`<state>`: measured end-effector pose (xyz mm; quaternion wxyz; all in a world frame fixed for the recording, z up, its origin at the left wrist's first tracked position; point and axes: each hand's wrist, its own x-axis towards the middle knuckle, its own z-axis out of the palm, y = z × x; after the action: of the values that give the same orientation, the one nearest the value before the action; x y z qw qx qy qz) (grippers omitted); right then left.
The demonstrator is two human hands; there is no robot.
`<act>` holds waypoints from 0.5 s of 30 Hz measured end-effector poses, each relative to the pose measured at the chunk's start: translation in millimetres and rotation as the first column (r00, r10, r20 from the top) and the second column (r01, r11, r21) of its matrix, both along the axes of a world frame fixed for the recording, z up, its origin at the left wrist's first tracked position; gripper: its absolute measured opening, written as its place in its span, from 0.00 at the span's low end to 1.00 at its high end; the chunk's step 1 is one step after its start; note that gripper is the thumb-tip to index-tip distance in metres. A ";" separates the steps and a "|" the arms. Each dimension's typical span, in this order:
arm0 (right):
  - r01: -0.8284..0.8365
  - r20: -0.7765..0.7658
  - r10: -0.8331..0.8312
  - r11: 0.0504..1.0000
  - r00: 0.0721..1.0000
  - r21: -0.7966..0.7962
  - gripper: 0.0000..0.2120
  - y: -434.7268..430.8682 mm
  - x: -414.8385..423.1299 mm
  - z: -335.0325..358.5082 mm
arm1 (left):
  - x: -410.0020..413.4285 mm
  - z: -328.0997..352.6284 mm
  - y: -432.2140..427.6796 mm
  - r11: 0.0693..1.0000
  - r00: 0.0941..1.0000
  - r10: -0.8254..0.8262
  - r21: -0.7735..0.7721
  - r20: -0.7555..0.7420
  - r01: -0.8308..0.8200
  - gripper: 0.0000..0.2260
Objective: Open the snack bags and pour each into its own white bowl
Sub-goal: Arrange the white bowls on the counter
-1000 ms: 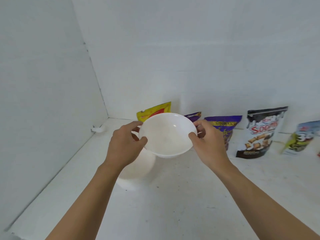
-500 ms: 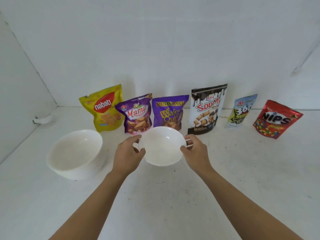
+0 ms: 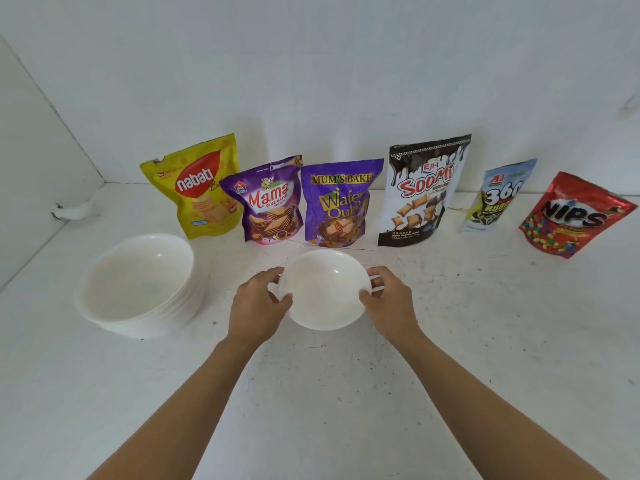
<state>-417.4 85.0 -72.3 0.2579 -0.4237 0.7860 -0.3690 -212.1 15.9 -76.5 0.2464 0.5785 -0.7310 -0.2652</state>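
I hold one empty white bowl (image 3: pixel 323 289) by its rim with both hands, in front of the purple bags. My left hand (image 3: pixel 258 308) grips its left edge and my right hand (image 3: pixel 389 304) grips its right edge. A stack of white bowls (image 3: pixel 138 285) stands on the left. Along the back wall stand several sealed snack bags: yellow Nabati (image 3: pixel 197 185), purple Mama (image 3: pixel 268 202), purple Mum's Bake (image 3: pixel 337 202), black-and-white Soomi (image 3: pixel 422 188), pale blue 360 (image 3: pixel 495 197) and red Nips (image 3: pixel 571 216).
The white tabletop (image 3: pixel 311 410) meets a white wall behind the bags and a white side wall on the left. A small white scrap (image 3: pixel 74 213) lies near the left back corner.
The view has swung right from the left corner and now shows all the bags. The bowl, lifted off the stack, has come down and right, in front of the purple bags.
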 end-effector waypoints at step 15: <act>0.041 -0.158 -0.066 0.987 0.985 -0.154 0.16 -7.4 11.5 18.0 | 22.5 39.5 -6.4 0.997 0.998 0.054 -0.064 0.033 -0.051 0.18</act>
<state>-405.9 77.6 -54.3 0.1502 -0.4493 0.7854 -0.3983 -189.6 9.5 -37.0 0.2586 0.5939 -0.7278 -0.2251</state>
